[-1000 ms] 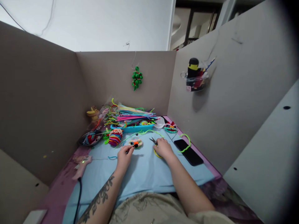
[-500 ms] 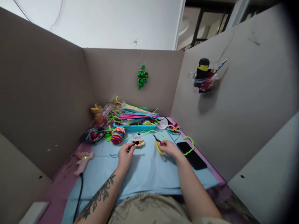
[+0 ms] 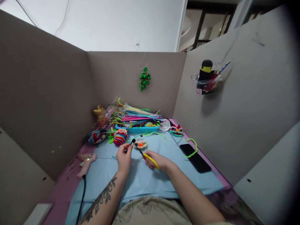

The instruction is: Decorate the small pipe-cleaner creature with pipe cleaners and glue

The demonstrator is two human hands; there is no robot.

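Note:
My left hand (image 3: 123,159) pinches a black pipe cleaner (image 3: 133,141) whose end is coiled into a small round. In my right hand (image 3: 159,161) is a pair of scissors (image 3: 152,160) with yellow and red handles. Its blades point up and left, reaching to the black piece just beside my left fingertips; whether they touch it I cannot tell. Just behind the blades, a cream ring-shaped piece with orange and green bits (image 3: 141,144) lies on the light blue cloth (image 3: 145,181). My fingers hide part of the black piece.
A blue tray (image 3: 140,129) heaped with colourful pipe cleaners (image 3: 140,116) stands at the back. To the left are a striped bundle (image 3: 120,137), a dark bowl (image 3: 96,137) and a corded glue gun (image 3: 87,164). A black phone (image 3: 197,159) lies right, partly under a green pipe cleaner (image 3: 195,144).
My right hand has moved left and turned, bringing the scissors' blades from the right side to the black piece. My left hand has stayed nearly in place, still pinching it.

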